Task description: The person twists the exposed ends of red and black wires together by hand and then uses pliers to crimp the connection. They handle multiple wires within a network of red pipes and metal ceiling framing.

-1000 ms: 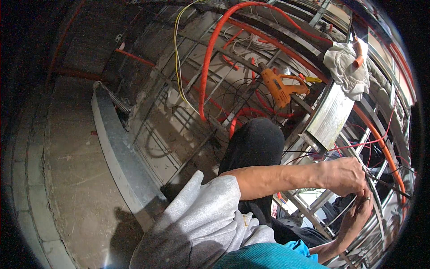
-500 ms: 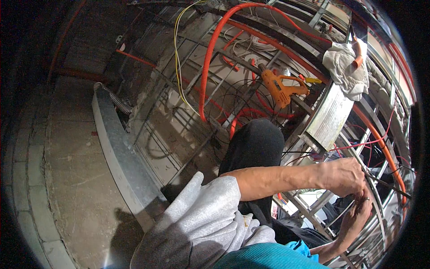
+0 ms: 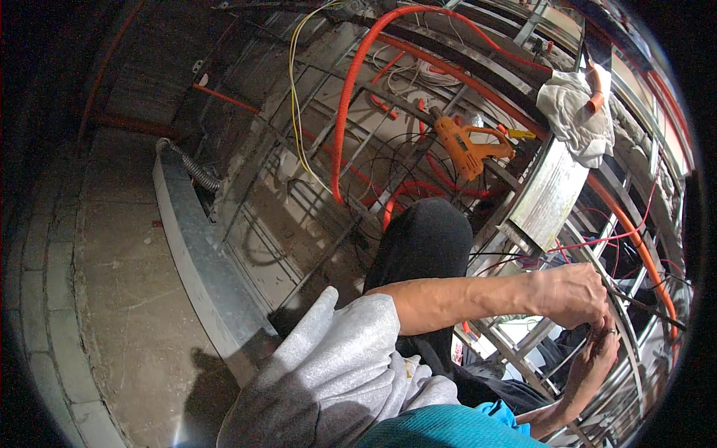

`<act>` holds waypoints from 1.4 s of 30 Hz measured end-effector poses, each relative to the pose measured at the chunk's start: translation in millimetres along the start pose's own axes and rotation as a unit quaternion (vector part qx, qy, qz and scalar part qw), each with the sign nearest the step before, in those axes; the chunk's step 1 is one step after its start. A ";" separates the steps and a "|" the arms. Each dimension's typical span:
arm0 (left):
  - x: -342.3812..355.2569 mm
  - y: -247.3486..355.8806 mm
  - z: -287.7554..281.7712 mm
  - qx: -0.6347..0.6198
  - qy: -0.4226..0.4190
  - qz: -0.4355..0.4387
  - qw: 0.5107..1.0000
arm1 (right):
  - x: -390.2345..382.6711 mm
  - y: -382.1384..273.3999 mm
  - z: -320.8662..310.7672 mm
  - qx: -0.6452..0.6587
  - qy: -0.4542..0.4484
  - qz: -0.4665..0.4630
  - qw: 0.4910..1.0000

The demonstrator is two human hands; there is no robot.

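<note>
At far left, the view's dark rim is obscuring a block wall (image 3: 61, 321); the floor (image 3: 134, 276) is extending from it to the edge of a metal channel (image 3: 209, 269). Further right, an orange corrugated conduit (image 3: 341, 127) is arching over, its lower end blending into tangled cables. An orange heat gun (image 3: 464, 149) is lying beyond the bent knee (image 3: 427, 235). A metal plate (image 3: 549, 196) is presenting its near edge toward the left hand (image 3: 569, 295), whose fingers are bending down to meet those of the right hand (image 3: 600, 349). The fingers are concealing any held item; whether they are gripping cannot be told. A dark cable (image 3: 648, 307) is running just beside both hands, and gaps are showing between nearby frame bars (image 3: 535, 334).
</note>
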State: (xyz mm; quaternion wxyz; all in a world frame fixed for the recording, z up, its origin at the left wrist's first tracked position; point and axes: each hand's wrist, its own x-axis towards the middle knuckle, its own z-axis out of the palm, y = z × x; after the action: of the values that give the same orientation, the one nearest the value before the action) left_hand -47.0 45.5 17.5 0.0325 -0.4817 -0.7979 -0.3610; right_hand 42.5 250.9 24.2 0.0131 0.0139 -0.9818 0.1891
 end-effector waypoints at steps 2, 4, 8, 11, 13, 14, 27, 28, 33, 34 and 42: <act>1.8 -0.7 1.9 -0.004 -0.004 0.008 1.000 | -2.7 -1.2 -2.2 -0.008 0.004 0.004 1.000; 0.2 -0.1 1.4 -0.003 -0.007 0.012 1.000 | -3.3 -3.0 -2.5 -0.013 0.007 0.002 1.000; -1.0 2.3 0.9 0.001 0.015 0.008 1.000 | -5.2 -9.5 -5.1 -0.002 0.007 0.007 1.000; -1.9 0.5 0.9 0.010 0.012 0.001 1.000 | -5.1 -7.2 -3.5 -0.018 0.012 0.001 1.000; -0.5 -0.4 2.2 0.014 0.011 0.005 1.000 | -4.7 -2.4 -2.9 -0.040 0.008 0.006 0.999; -0.2 -0.6 3.0 0.018 0.013 0.006 1.000 | -4.4 -1.0 -1.7 -0.012 0.017 0.002 1.000; 3.0 2.6 -5.4 -0.069 0.024 -0.038 0.997 | -0.2 -27.9 -15.2 0.148 0.037 0.079 0.985; 2.4 2.6 -6.7 -0.067 0.024 -0.040 0.997 | 0.6 -27.0 -14.3 0.150 0.036 0.077 0.985; 2.2 5.2 -16.7 -0.128 0.006 -0.058 0.990 | 2.3 -31.9 -20.0 0.142 0.012 0.096 0.985; 2.5 4.7 -17.3 -0.129 0.006 -0.056 0.990 | 2.2 -32.4 -20.4 0.141 0.013 0.097 0.985; 0.9 6.6 -19.6 -0.088 -0.070 -0.120 0.986 | 0.0 -30.9 -15.6 0.124 0.024 0.067 0.990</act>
State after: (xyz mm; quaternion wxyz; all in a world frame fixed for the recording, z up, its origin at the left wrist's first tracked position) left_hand -48.1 36.1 35.9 -0.1094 -0.4079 -0.8151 -0.3965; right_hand 43.8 228.0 50.2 0.0226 -0.0552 -0.9489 0.3100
